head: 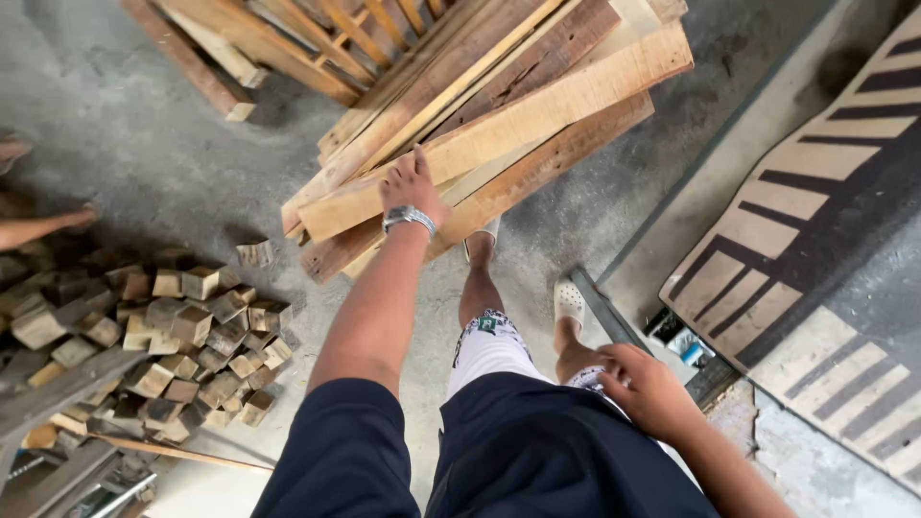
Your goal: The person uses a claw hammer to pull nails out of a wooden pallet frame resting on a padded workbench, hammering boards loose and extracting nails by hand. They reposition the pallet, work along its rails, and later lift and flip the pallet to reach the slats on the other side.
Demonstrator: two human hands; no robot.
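My left hand point(411, 185), with a metal wristwatch point(409, 218) on the wrist, reaches forward and rests on the end of a long pale wooden plank point(537, 107) that lies on top of a stack of planks point(499, 182) on the concrete floor. Its fingers curl over the plank's edge. My right hand point(648, 387) rests against my right thigh on the dark shirt hem, fingers loosely bent, holding nothing. My legs in patterned shorts and pale sandals point(568, 301) stand just before the stack.
A heap of small wooden blocks point(182, 331) lies at the left, with one loose block point(255, 253) nearer the planks. More timber point(259, 48) lies at the top left. A striped panel point(815, 278) leans at the right. Another person's foot point(43, 227) shows at the left edge.
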